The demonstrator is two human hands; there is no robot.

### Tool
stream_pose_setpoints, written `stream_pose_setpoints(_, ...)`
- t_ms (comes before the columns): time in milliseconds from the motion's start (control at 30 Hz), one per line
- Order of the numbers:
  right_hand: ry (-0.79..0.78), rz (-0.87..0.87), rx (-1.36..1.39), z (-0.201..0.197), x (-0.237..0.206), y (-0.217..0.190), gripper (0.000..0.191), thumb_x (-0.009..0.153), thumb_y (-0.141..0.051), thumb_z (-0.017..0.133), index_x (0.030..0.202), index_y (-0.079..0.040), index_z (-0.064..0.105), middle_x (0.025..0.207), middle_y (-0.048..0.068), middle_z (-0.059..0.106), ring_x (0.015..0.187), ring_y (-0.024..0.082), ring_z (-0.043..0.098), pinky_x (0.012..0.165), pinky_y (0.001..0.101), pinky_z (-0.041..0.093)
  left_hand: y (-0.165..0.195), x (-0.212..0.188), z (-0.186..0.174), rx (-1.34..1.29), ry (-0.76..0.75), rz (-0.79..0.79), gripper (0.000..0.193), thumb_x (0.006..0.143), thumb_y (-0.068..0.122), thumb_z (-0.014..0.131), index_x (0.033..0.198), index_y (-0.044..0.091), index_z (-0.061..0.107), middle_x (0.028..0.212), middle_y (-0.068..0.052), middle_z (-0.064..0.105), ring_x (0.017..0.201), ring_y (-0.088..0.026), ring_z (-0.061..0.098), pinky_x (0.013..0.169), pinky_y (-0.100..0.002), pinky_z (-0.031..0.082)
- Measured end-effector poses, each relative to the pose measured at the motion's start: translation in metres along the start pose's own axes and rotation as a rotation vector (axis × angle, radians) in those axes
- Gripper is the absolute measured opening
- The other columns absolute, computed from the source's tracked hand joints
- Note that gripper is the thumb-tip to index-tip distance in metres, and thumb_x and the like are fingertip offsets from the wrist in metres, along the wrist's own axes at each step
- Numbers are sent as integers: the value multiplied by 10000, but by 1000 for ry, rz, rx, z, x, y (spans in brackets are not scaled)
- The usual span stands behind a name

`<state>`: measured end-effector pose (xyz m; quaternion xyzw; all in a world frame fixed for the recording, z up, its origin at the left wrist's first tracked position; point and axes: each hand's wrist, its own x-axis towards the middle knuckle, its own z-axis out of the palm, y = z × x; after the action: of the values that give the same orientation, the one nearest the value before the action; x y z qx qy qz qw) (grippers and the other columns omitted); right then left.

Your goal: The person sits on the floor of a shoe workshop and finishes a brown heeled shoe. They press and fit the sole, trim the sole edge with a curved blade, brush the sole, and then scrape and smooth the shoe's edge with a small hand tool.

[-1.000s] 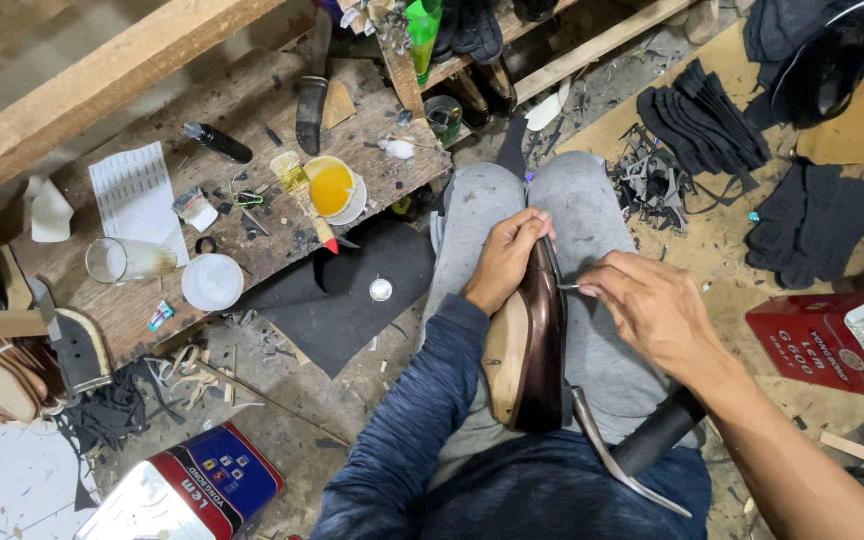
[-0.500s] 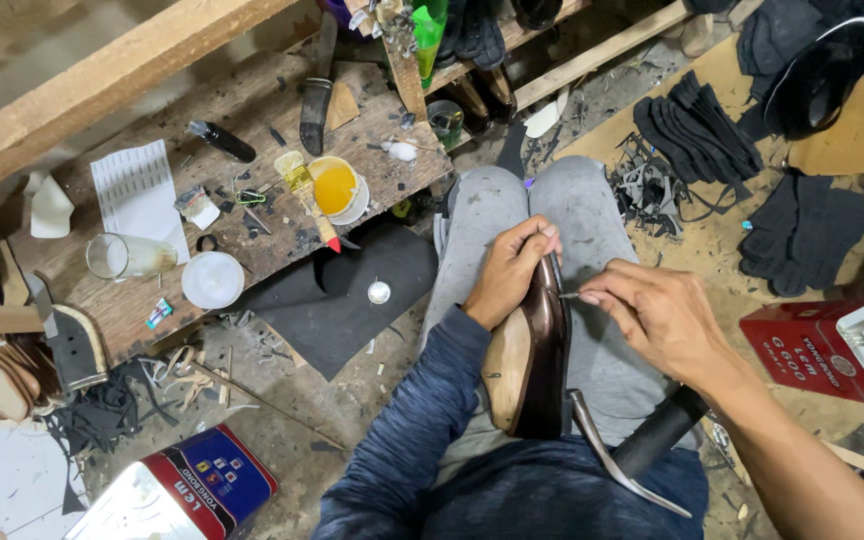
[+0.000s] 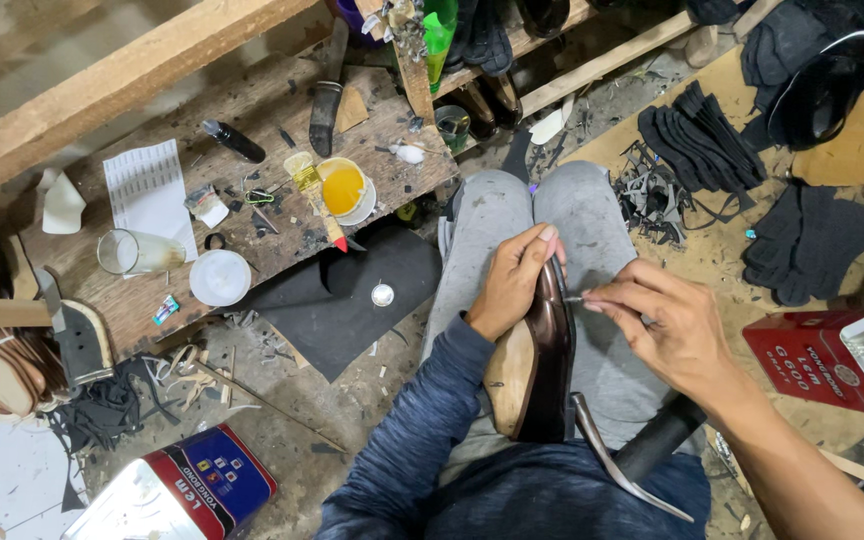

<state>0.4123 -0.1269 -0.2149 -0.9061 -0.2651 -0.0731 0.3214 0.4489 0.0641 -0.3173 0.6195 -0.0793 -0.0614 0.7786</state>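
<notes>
Cluttered wooden bench (image 3: 252, 120) w/ scraps sits beyond the brown shoe (image 3: 542, 370), which rests on person's lap. Left hand (image 3: 512, 280) grips shoe's toe; right hand (image 3: 652, 320) pinches small nail (image 3: 574, 298) against its edge. Hammer (image 3: 632, 455) just beside shoe.

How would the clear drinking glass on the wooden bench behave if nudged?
The clear drinking glass lies on its side on the wooden bench, so it would probably roll. It looks rigid, smooth and breakable; likely light, since it seems empty.

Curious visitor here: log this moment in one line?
left hand: grips brown shoe | right hand: pinches small nail at shoe edge
</notes>
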Motion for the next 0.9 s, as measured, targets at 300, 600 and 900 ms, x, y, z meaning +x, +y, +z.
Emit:
stream_pose_setpoints(300,-81,-103,-119,-14,8,-2,124,818,-125,765,936,-104,733,837,33,657,665,238,645,612,359,516,2,-1,6,98,13,63,388,1117,305,468,881,32,612,756,12,553,731,-63,485,668,-257,423)
stream_pose_setpoints(600,-129,11,47,-10,7,7,155,862,-87,727,1017,-77,732,904,70,693,728,262,685,671,372,541,4,-1,7,72,2,53,390,1116,308,468,872,37,608,729,28,525,701,-49,470,640,-244,402)
stream_pose_setpoints(900,-39,70,160,11,-5,11,170,878,-26,673,1039,-30,728,920,115,740,803,244,730,709,330,561,8,-4,6,115,43,33,391,1101,309,455,873,39,622,718,30,552,657,-47,474,607,-248,402)
